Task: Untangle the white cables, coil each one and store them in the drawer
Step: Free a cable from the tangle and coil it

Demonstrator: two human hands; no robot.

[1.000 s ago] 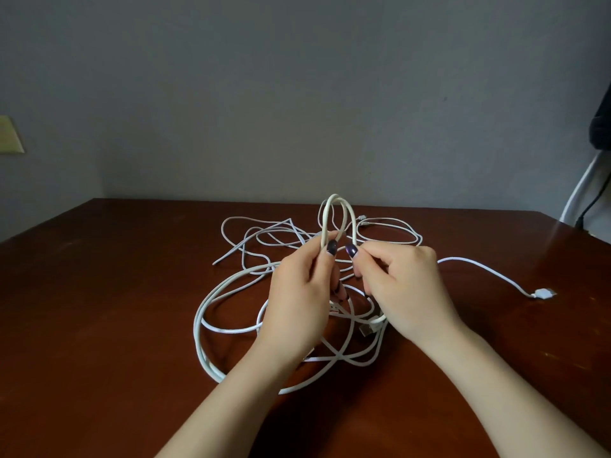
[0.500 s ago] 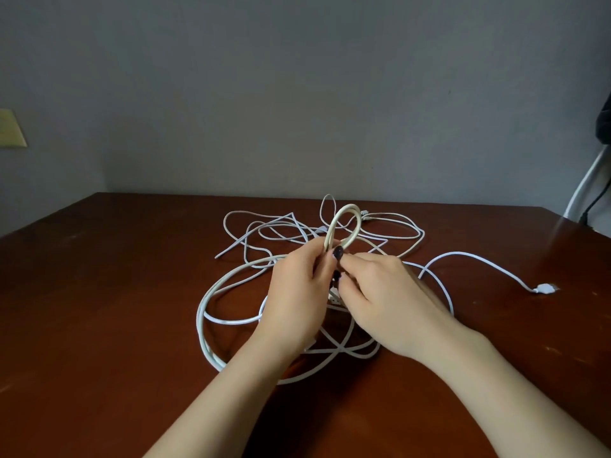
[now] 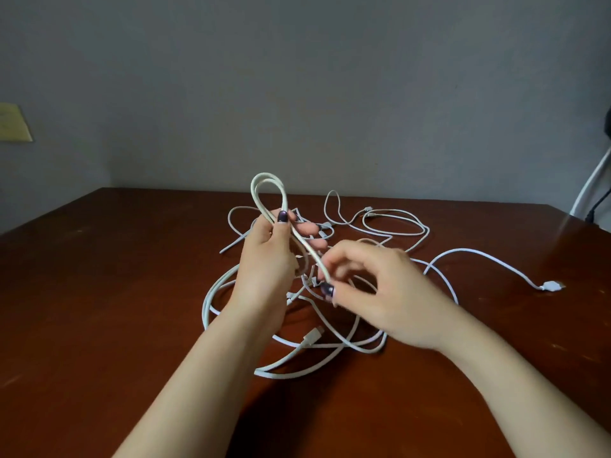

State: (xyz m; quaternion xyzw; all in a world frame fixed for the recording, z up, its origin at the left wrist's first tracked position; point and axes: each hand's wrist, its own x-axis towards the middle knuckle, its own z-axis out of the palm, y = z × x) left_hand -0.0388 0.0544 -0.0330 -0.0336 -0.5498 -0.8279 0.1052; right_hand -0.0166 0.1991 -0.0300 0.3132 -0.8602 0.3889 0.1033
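A tangle of white cables (image 3: 297, 352) lies on the dark wooden table (image 3: 99, 309). My left hand (image 3: 267, 259) grips a small doubled loop of cable (image 3: 267, 190) that stands up above its thumb. From that loop one strand runs down to my right hand (image 3: 377, 289), which pinches it between thumb and fingertips just above the tangle. A white connector (image 3: 552, 285) at the end of one cable lies far right. Another connector (image 3: 310, 337) lies inside the tangle. No drawer is in view.
The table's back edge meets a grey wall (image 3: 297, 94). A yellowish wall plate (image 3: 13, 123) is at the far left. At the right edge a white tube (image 3: 591, 186) and a dark cord stand off the table.
My left hand has lifted the loop up and to the left. My right hand has slid down the strand away from the left hand, pulling it taut between them.
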